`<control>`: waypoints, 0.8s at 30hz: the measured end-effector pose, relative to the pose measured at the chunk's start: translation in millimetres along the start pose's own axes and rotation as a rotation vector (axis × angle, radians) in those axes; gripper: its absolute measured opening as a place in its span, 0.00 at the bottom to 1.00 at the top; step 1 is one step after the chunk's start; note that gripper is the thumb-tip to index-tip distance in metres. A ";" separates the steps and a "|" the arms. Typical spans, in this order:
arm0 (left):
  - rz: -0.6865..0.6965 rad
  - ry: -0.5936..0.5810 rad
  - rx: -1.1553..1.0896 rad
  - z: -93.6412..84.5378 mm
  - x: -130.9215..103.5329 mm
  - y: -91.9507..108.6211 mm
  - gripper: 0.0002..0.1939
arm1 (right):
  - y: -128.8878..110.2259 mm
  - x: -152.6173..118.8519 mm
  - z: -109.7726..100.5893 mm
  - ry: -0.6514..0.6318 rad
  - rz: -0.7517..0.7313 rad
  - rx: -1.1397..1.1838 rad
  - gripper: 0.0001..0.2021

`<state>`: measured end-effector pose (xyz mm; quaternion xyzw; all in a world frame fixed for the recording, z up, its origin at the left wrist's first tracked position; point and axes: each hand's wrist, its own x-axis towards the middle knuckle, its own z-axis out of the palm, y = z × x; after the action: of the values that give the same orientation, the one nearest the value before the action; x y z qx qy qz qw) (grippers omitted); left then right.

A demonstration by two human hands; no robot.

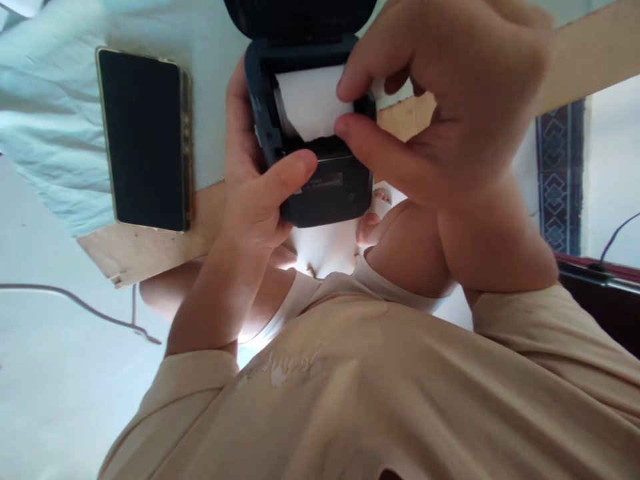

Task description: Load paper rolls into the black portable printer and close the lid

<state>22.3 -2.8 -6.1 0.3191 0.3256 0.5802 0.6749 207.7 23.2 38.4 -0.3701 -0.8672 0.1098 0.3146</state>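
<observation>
A small black thermal printer is held up in front of my body with its lid swung up. My left hand grips it by the left side, thumb lying over the front face and the other fingers behind. Inside the compartment lies a white paper roll, its loose end hanging toward the front with an uneven edge. The thumb and index finger of my right hand pinch at the right edge of the paper. The far right part of the compartment is hidden by these fingers.
A smartphone lies on a light blue cloth at left. The cloth covers part of a wooden board. A cable runs across the floor at lower left. A dark patterned strip and a dark object are at right.
</observation>
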 end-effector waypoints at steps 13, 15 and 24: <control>-0.046 -0.123 0.039 -3.4 -0.2 -4.0 0.28 | -5.6 10.1 5.5 -0.213 0.333 -0.019 0.16; -0.060 -0.145 0.001 -3.6 -0.9 -4.2 0.28 | -5.5 10.1 6.8 -0.179 0.345 0.009 0.12; -0.034 -0.143 -0.041 -5.5 1.8 -2.8 0.27 | -16.8 -1.7 3.4 -0.297 0.221 0.231 0.23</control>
<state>19.7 -1.1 -11.7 0.3402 0.2699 0.5509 0.7127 196.9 10.3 42.1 -0.4042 -0.8398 0.2956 0.2099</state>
